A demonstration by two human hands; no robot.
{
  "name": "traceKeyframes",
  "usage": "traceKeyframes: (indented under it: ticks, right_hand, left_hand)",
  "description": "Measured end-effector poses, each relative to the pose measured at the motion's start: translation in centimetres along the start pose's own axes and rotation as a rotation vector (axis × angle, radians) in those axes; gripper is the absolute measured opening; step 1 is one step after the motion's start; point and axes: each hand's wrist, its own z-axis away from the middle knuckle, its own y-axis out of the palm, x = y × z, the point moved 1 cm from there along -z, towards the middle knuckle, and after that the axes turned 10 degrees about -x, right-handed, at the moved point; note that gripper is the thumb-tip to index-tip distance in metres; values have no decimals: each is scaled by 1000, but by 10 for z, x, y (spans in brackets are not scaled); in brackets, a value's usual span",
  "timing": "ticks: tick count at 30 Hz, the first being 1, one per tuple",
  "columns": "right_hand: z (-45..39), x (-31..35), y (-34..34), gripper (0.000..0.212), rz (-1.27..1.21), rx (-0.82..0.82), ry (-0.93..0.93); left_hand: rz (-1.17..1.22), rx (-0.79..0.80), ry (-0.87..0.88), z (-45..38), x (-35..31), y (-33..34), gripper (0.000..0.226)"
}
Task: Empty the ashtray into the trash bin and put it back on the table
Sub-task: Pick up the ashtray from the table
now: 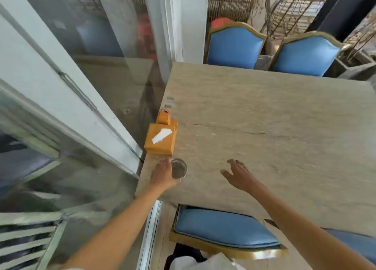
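Note:
A round clear glass ashtray (179,169) sits at the near left corner of the beige stone table (274,127). My left hand (163,175) curls around its left side, fingers against the rim. Over the tabletop to the right, my right hand (237,173) hovers flat with the fingers spread and holds nothing. What lies inside the ashtray is too blurred to tell. No trash bin is in view.
An orange tissue box (161,138) with a small orange holder (163,117) behind it stands just beyond the ashtray along the table's left edge. Glass wall panels (91,96) run close on the left. Blue chairs stand at the near side (223,229) and far side (236,46).

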Motion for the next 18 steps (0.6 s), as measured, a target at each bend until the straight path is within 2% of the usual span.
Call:
traceKeyframes:
  ticks: [3, 7, 18]
  right_hand:
    - [-9, 3, 8, 66, -13, -10, 71]
    - [-14, 1, 17, 65, -34, 11, 143]
    - [-7, 0, 22, 61, -134, -31, 196]
  left_hand:
    - [-8, -9, -34, -13, 9, 7, 112]
    - [-45, -6, 4, -29, 15, 20, 122]
    - [-62, -45, 56, -44, 14, 35, 116]
